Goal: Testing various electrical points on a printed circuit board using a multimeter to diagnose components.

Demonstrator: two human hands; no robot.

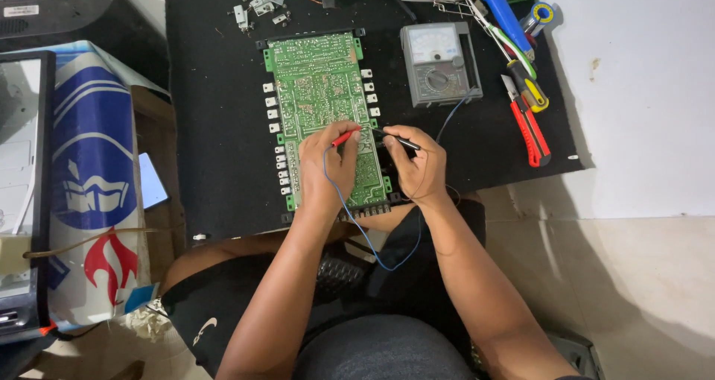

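Circuit board (320, 104), green, solder side up, lies flat on a black mat (216, 141) spread over a pale floor (640, 276), near edge just in front of the person's lap. White connectors line both long edges of the board. Analog multimeter (439, 63) sits on the mat just right of the board, dial facing up. Further right on the mat: red utility knife (530, 133), yellow-handled tool (530, 88), blue-handled pliers (503, 11). Small loose parts (257, 7) near the mat's far edge. Blue-and-white printed sheet (93, 164) to the left, off the mat.

Left hand (324, 164) is curled, fingers pinching the red probe (344, 137), tip down on the board's lower half. Right hand (417, 164) is curled the same way, gripping the black probe (398, 140), tip pointing left at the board close to the red one. Both hands rest over the board's near end, nearly touching each other. Blue lead (357, 223) loops from the hands down over the lap and back up toward the meter.
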